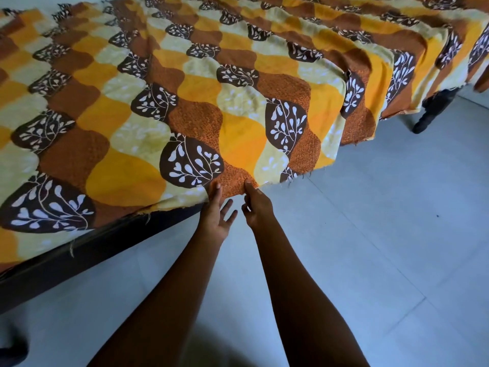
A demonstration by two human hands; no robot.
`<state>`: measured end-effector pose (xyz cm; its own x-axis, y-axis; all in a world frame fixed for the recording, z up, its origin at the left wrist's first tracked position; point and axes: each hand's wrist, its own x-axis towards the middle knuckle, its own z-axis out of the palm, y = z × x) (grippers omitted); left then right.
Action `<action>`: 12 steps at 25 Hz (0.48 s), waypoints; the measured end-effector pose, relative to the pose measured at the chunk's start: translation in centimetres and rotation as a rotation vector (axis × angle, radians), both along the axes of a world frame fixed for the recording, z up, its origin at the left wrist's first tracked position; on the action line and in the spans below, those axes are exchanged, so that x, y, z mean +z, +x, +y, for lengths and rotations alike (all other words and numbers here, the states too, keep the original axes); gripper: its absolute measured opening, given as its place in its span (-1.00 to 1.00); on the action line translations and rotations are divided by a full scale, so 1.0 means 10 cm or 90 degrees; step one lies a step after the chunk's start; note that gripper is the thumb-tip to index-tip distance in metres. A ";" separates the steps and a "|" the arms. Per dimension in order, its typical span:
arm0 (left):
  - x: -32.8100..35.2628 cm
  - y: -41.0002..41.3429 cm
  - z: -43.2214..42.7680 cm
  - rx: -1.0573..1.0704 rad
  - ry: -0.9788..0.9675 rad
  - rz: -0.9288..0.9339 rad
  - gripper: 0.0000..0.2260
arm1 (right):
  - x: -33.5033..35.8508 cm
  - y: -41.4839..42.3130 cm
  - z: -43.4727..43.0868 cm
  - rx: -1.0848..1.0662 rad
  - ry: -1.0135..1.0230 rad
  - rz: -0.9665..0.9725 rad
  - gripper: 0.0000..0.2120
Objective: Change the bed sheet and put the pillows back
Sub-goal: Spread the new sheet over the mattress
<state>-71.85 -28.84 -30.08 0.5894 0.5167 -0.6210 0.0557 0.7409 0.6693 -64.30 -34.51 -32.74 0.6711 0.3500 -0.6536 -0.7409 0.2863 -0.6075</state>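
Two bare forearms reach up from the bottom edge over a pale tiled floor (pixel 370 234), and at the lower left corner a dark shape (pixel 12 353) is cut off by the frame, too little of it showing to name. The left hand (pixel 217 214) lays its thumb on the cloth while three fingers spread loosely below the hem; whether another finger is tucked under the fabric cannot be told. Just beside it, the right hand (pixel 258 207) pinches the hem, thumb on top and fingers curled beneath. Both meet at the near corner of the bed sheet (pixel 185 115), a print of orange, brown and pale yellow waves with dark leaf patches, its cut edge frayed into loose threads. The sheet lies spread over the bed, and a dark bed frame (pixel 87 254) shows under its near edge. Farther right the cloth hangs over the side in folds, partly hiding a dark bed leg (pixel 434 109) standing on the tiles.
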 end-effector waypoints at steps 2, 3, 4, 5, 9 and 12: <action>0.01 0.06 0.03 0.018 0.005 0.036 -0.47 | -0.03 0.00 -0.02 -0.003 -0.051 -0.003 -0.81; 0.02 0.06 0.05 0.026 -0.001 0.066 -0.47 | -0.04 0.01 -0.02 -0.012 -0.072 -0.003 -0.81; 0.02 0.07 0.06 0.031 -0.006 0.093 -0.47 | -0.05 0.03 -0.01 -0.021 -0.092 -0.004 -0.79; 0.02 0.06 0.08 0.038 -0.013 0.113 -0.46 | -0.06 0.05 0.01 -0.028 -0.112 -0.007 -0.78; 0.18 -0.04 0.02 0.151 -0.002 0.112 -0.47 | -0.05 0.14 0.11 -0.018 -0.168 -0.052 -0.65; 0.34 0.02 0.07 0.203 -0.100 -0.112 -0.53 | -0.03 0.18 0.18 -0.005 -0.227 -0.080 -0.59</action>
